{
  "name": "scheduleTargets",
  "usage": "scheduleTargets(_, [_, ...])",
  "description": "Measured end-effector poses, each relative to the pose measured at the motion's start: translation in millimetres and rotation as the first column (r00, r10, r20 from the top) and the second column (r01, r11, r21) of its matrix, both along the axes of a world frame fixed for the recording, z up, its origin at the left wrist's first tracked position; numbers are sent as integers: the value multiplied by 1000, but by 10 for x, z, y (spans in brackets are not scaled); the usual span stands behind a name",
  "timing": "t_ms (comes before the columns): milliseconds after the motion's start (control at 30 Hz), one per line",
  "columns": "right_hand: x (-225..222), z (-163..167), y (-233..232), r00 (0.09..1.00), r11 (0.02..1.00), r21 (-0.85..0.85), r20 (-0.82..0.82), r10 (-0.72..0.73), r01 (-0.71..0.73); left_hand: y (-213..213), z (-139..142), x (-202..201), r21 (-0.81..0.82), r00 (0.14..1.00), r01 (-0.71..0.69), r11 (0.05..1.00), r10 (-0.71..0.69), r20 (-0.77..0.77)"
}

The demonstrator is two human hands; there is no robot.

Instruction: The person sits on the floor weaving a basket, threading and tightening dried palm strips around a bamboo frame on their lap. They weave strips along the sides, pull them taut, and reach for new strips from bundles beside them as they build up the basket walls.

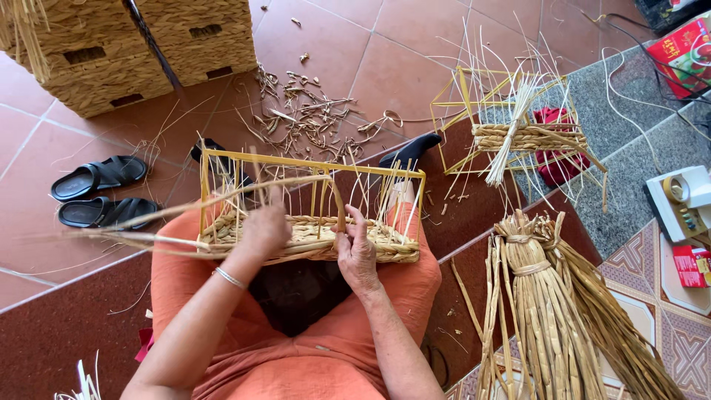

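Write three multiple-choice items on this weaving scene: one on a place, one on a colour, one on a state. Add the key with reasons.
1. Where does the bundle of dried straw lie?
A. on the person's right
B. on the sandals
C. inside the finished baskets

2. What colour is the wire frame on the lap?
A. blue
B. yellow
C. white

3. How far is the basket on the frame woven?
A. only a low band along the bottom
B. up to the top rim
C. not begun

Key: 1 A, it lies on the floor beside the right hand. 2 B, the bars are yellow. 3 A, bare uprights stand above the woven band, where the left hand works a strand.
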State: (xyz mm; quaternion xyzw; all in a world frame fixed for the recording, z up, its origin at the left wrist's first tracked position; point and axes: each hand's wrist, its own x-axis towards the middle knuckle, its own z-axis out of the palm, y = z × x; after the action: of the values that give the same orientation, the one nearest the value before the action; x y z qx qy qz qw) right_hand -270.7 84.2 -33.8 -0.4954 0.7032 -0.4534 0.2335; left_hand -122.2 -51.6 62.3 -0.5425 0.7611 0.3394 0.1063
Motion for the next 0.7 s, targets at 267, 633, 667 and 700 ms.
scheduleTargets(267, [103,25,-221,950,981,196,-306,69,-8,-81,44,191,740,230,-230,632,774,-590])
scheduleTargets(633, [137,63,-233,928,950,306,-332,167,-61,4,-57,-186,455,721,-37,890,338,-604])
scheduleTargets(667, [124,51,-242,929,955,285,-325,176,-82,-1,-55,-192,582,625,-24,813,467,-626])
scheduleTargets(700, [113,42,-255,930,960,260,-319,184,-101,-4,-54,-193,561,608,32,827,429,-667])
